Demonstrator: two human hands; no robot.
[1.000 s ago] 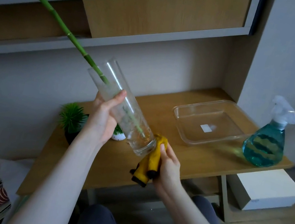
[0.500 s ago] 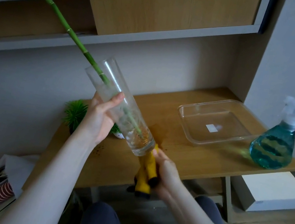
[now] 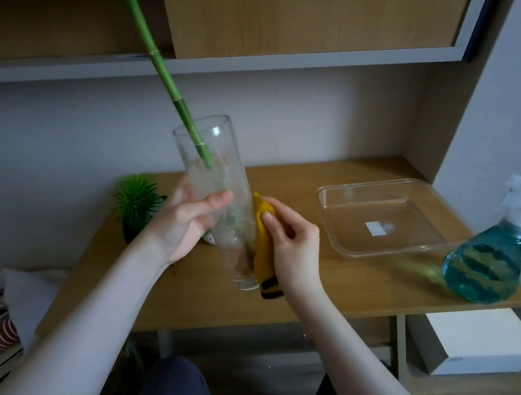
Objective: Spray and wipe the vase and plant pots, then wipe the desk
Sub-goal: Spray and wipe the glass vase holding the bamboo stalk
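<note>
A tall clear glass vase (image 3: 213, 161) is held above the wooden desk (image 3: 325, 278), tilted a little to the left, with a long green bamboo stem (image 3: 143, 23) sticking out of its mouth toward the upper left. My left hand (image 3: 191, 216) grips the vase around its middle. My right hand (image 3: 289, 240) presses a yellow cloth (image 3: 262, 257) against the vase's right side, near the lower half. A small spiky green plant in a dark pot (image 3: 136, 203) stands on the desk behind my left wrist. A second white pot is mostly hidden behind the vase.
A clear plastic tray (image 3: 378, 214) lies on the right half of the desk. A blue spray bottle (image 3: 488, 258) stands at the desk's right edge. A white box (image 3: 477, 340) sits on the floor under it. A shelf and cabinet hang overhead. Bags sit lower left.
The vase has swung more upright. My right hand with the cloth has moved up from under the vase's base to its right side.
</note>
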